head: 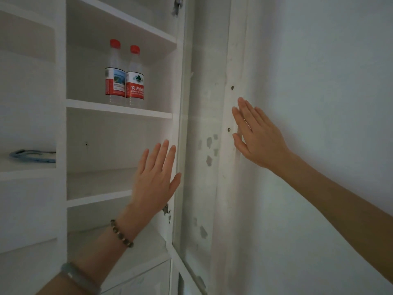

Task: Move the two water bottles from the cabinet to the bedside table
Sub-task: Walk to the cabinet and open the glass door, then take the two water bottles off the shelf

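Observation:
Two clear water bottles with red caps and red-and-white labels stand upright side by side on a shelf of the white cabinet (pixel 119 109). The left bottle (pixel 114 73) almost touches the right bottle (pixel 135 77). My left hand (pixel 155 177) is raised flat, fingers apart, below and to the right of the bottles, in front of the lower shelf. My right hand (pixel 257 137) lies flat with spread fingers against the edge of the open cabinet door (pixel 204 128), well right of the bottles. Neither hand holds anything.
The glass-panelled cabinet door stands swung open to the right against a white wall (pixel 319 81). A blue object (pixel 32 155) lies on a shelf in the left compartment. Other shelves sit above and below the bottles.

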A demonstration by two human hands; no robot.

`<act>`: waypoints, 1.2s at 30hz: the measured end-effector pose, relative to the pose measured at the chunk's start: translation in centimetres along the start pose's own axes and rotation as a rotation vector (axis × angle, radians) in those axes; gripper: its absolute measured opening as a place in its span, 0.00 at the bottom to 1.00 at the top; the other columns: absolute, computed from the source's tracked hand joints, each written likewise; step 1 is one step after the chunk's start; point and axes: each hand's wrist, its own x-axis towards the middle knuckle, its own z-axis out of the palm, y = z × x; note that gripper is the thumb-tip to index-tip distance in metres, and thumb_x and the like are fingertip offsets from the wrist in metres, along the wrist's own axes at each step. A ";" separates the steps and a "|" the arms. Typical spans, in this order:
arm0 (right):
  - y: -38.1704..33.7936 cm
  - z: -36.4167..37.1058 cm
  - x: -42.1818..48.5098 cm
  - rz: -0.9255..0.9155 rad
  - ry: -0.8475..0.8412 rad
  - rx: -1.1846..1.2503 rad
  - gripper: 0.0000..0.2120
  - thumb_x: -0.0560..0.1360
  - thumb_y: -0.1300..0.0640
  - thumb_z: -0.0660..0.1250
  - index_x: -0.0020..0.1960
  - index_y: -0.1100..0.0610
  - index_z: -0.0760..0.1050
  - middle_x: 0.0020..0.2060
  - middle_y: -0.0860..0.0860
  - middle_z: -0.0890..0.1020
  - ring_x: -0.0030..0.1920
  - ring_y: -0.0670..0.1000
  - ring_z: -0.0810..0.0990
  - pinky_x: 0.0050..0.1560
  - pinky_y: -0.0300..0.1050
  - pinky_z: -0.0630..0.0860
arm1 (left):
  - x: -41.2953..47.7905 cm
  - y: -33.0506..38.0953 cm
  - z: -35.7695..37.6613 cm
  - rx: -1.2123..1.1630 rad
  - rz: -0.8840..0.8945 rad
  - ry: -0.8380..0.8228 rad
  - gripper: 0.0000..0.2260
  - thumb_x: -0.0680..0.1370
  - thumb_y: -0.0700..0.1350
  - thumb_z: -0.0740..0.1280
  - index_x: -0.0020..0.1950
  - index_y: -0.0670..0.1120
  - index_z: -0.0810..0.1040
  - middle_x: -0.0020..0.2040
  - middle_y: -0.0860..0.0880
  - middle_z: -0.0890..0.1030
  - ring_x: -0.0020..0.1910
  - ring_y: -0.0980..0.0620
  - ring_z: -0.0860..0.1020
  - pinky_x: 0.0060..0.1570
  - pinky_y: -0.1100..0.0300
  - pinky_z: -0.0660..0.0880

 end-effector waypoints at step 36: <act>-5.0 1.0 0.1 0.111 -0.097 0.106 0.26 0.77 0.52 0.50 0.68 0.69 0.63 0.68 0.67 0.66 0.70 0.64 0.64 0.70 0.61 0.59 | 1.6 -0.9 1.4 0.109 -0.033 -0.037 0.32 0.77 0.62 0.47 0.71 0.40 0.61 0.71 0.40 0.65 0.70 0.42 0.64 0.68 0.42 0.58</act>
